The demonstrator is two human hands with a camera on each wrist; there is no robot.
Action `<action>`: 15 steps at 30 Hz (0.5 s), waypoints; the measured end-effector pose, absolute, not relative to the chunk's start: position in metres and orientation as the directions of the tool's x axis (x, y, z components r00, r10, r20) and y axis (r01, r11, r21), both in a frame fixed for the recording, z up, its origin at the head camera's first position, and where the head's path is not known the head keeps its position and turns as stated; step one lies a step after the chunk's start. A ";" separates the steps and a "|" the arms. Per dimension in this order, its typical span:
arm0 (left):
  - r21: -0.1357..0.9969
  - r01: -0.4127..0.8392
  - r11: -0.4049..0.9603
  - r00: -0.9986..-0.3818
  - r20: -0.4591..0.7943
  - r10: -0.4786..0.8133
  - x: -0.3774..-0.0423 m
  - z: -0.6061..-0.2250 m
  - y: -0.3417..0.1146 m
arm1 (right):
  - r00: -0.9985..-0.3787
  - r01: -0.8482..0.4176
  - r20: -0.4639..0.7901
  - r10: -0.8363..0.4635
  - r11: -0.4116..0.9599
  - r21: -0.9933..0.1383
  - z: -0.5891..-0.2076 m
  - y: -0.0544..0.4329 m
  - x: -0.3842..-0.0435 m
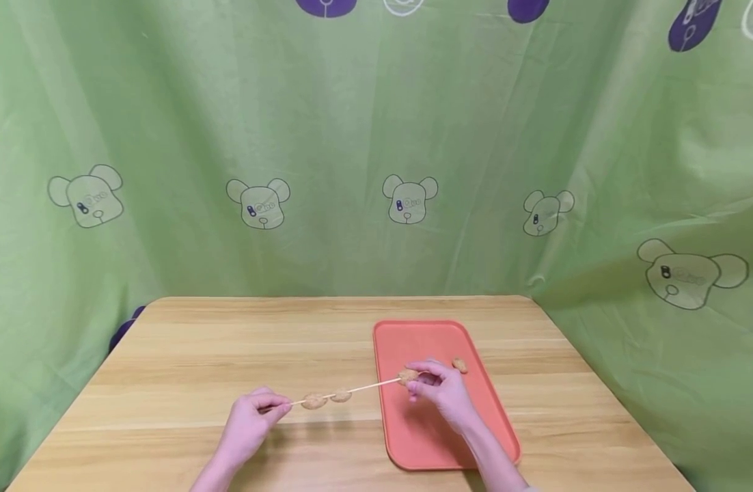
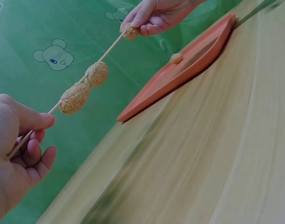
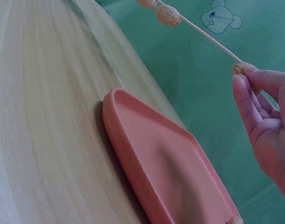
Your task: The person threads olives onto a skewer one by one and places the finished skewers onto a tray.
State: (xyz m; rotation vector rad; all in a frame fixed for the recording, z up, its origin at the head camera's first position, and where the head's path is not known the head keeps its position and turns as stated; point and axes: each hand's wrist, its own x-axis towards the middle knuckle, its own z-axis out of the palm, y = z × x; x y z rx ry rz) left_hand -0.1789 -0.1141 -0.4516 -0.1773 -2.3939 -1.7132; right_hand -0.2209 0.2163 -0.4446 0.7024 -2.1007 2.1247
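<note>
My left hand grips one end of a thin wooden skewer between thumb and fingers. Two tan, wrinkled, oval food pieces are on the stick, close together near that hand. Toward the far end, my right hand pinches another such piece, smaller and rounder, where the skewer's tip meets it. In the right wrist view, thumb and fingertips partly cover this piece. The skewer is held above the table, tilted slightly up to the right.
Under my right hand lies a shallow coral-red tray with a raised rim. One more tan piece rests near its right side. The wooden table ends at a green curtain printed with bear heads, behind and on both sides.
</note>
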 end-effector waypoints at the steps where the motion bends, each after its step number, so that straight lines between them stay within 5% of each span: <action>1: 0.925 0.205 0.320 -0.975 0.221 -0.016 -0.179 -0.451 -0.114 | -0.888 -0.370 0.375 -0.268 -0.068 -0.926 -0.444 0.216 -0.221; 15: 0.919 0.231 0.319 -0.967 0.252 -0.027 -0.182 -0.447 -0.113 | -0.874 -0.394 0.408 -0.265 -0.108 -0.913 -0.444 0.215 -0.222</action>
